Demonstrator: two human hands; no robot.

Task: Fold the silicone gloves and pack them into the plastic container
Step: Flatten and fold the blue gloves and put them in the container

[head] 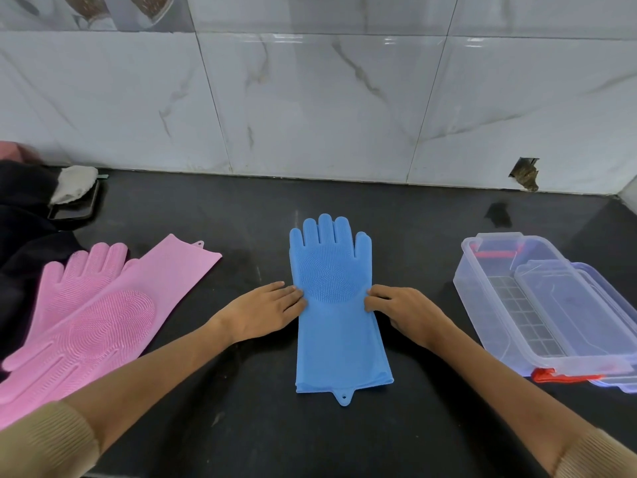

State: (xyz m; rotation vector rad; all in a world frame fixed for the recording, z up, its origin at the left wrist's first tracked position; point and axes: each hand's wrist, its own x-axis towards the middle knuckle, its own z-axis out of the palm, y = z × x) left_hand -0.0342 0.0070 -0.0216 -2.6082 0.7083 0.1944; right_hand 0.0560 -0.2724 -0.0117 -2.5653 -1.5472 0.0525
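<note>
2 hands are pressing flat, fingers straight, on the blue glove (336,305): left hand (265,310) and right hand (401,312) at its sides. Soft, floppy silicone, likely grippy; I'd be folding from the cuff. Container (489,315) is sitting right of the glove.

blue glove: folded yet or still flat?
Flat. The blue glove lies spread full length on the counter, fingers and cuff both showing.

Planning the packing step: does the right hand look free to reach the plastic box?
Probably yes. The right hand touches the blue glove's edge, and the open plastic box sits to its right with only bare counter between.
</note>
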